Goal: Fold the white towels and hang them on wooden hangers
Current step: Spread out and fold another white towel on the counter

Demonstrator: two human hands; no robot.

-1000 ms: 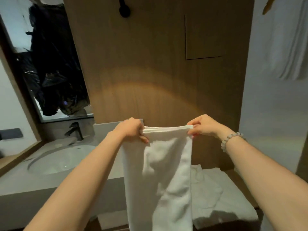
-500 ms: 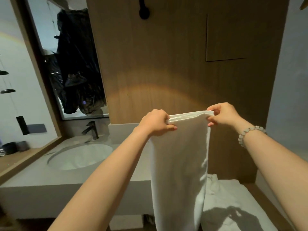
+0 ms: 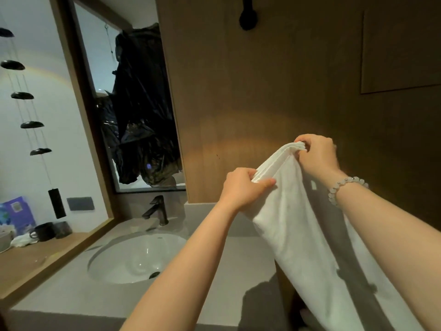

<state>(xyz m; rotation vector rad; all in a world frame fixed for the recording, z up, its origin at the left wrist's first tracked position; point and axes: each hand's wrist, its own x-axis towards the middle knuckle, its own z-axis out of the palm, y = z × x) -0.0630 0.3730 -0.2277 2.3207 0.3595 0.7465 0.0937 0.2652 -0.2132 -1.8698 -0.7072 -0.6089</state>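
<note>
Towel (image 3: 298,223) hangs narrow and layered over the surface (image 3: 245,259), its top edge pinched at each end by your left grip (image 3: 243,187) and right grip (image 3: 317,154); lengthwise fold looks done, hanging not yet, no hanger visible.

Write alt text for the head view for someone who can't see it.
A person's left hand and right hand grip the top edge of a folded white towel, holding it up, right end higher. Behind is a wooden wall; at left, a grey counter with sink and dark faucet.
</note>
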